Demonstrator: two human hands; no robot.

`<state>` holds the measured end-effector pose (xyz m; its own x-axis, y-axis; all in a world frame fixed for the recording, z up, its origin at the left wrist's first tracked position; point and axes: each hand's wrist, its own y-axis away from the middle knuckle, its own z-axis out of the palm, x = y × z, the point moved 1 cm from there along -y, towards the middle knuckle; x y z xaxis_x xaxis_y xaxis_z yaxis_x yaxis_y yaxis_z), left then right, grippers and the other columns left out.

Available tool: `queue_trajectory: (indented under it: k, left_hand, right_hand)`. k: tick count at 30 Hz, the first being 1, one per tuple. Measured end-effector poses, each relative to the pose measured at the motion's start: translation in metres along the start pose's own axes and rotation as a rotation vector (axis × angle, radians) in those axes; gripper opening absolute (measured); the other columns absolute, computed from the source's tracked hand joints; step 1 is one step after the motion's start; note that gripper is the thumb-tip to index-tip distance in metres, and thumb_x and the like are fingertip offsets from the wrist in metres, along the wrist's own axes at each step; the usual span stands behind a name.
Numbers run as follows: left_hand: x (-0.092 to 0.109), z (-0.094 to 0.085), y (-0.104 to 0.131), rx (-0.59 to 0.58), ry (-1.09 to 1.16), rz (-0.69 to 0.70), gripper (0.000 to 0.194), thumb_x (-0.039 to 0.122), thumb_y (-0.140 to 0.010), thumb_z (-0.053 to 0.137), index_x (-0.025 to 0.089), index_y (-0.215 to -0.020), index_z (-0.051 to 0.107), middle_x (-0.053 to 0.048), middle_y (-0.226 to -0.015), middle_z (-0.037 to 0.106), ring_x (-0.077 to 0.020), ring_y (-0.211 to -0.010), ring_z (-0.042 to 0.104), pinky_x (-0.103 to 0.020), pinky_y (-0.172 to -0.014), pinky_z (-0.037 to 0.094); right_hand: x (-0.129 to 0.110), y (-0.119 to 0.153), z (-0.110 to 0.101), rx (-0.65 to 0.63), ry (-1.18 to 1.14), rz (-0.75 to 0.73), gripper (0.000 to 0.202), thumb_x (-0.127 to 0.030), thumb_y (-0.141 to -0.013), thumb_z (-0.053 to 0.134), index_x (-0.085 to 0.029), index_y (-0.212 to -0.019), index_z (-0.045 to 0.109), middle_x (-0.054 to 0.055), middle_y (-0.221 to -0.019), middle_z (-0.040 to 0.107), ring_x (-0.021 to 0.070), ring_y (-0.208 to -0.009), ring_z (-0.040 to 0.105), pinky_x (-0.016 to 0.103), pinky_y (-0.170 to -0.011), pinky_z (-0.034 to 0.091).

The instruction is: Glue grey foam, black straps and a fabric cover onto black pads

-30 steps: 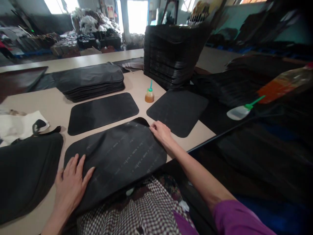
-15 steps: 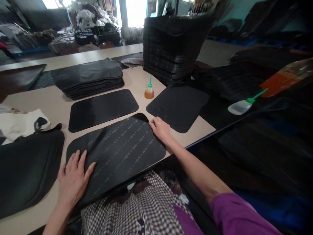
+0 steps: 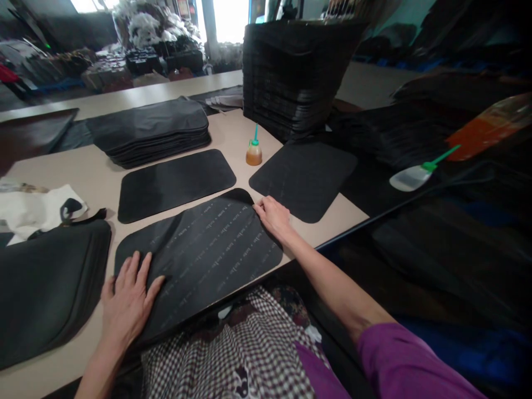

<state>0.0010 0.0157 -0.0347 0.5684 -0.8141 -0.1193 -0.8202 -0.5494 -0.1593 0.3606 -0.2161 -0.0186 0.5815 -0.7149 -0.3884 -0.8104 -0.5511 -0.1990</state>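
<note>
A black rounded-corner panel (image 3: 208, 249) with rows of pale printed lettering lies in front of me at the table's near edge. My left hand (image 3: 129, 293) rests on its left end, palm down with the fingers spread. At its right edge, the thumb and fingers of my right hand (image 3: 273, 215) close on the rim; the fingertips are partly hidden. Just beyond lies a plain black panel (image 3: 177, 184). Another dark panel (image 3: 305, 177) sits to the right of my right hand. A small bottle (image 3: 254, 153) with amber liquid and a green nozzle stands between these two.
Black panels are stacked at left (image 3: 50, 288), at the back (image 3: 153, 130) and in a tall pile (image 3: 295, 77). White scraps (image 3: 45, 208) lie at left. A second green-nozzled bottle (image 3: 411, 177) and a container of orange liquid (image 3: 486, 130) are at right.
Both hands keep nearly the same places on the printed panel. The view has shifted slightly. At the far left, more of a distant person in red shows.
</note>
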Motion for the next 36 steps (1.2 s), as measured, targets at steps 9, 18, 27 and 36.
queue_trajectory:
  k: [9,18,27,36]
  left_hand:
    - [-0.003,0.006,0.001,-0.031,-0.010,-0.009,0.071,0.057,-0.101,0.014,0.021,-0.160,0.029,-0.010,-0.169,0.019,-0.0267,-0.155,0.014,-0.055,-0.120,0.017]
    - [-0.004,0.013,0.001,0.060,-0.035,0.029,0.070,0.057,-0.100,0.021,0.021,-0.159,0.033,-0.010,-0.169,0.018,-0.0285,-0.154,0.019,-0.056,-0.121,0.015]
    - [-0.003,0.001,0.002,-0.002,-0.005,-0.017,0.065,0.056,-0.101,0.038,0.025,-0.159,0.033,-0.011,-0.167,0.023,-0.0306,-0.153,0.025,-0.058,-0.119,0.024]
    - [0.064,-0.048,-0.058,-0.046,0.258,0.173,0.079,0.071,-0.099,0.029,0.023,-0.162,0.021,-0.012,-0.169,0.016,-0.0284,-0.155,0.018,-0.056,-0.121,0.024]
  right_hand:
    - [-0.003,0.001,0.000,0.007,0.061,-0.021,0.019,-0.035,-0.104,0.053,-0.022,-0.094,0.061,0.003,-0.100,0.067,0.0200,-0.088,0.064,0.028,-0.068,0.041]
    - [-0.012,0.002,0.011,0.143,0.116,-0.350,0.036,-0.011,-0.100,0.045,-0.017,-0.133,0.058,0.016,-0.144,0.052,0.0310,-0.132,0.047,0.046,-0.105,0.046]
    - [0.002,-0.006,0.029,0.083,0.067,-0.584,0.037,-0.025,-0.104,0.039,-0.013,-0.130,0.063,0.016,-0.146,0.054,0.0285,-0.137,0.048,0.048,-0.113,0.044]
    - [0.007,-0.019,0.041,0.053,0.041,-0.697,0.056,-0.057,-0.104,0.030,-0.015,-0.131,0.056,0.017,-0.151,0.049,0.0295,-0.138,0.047,0.050,-0.117,0.034]
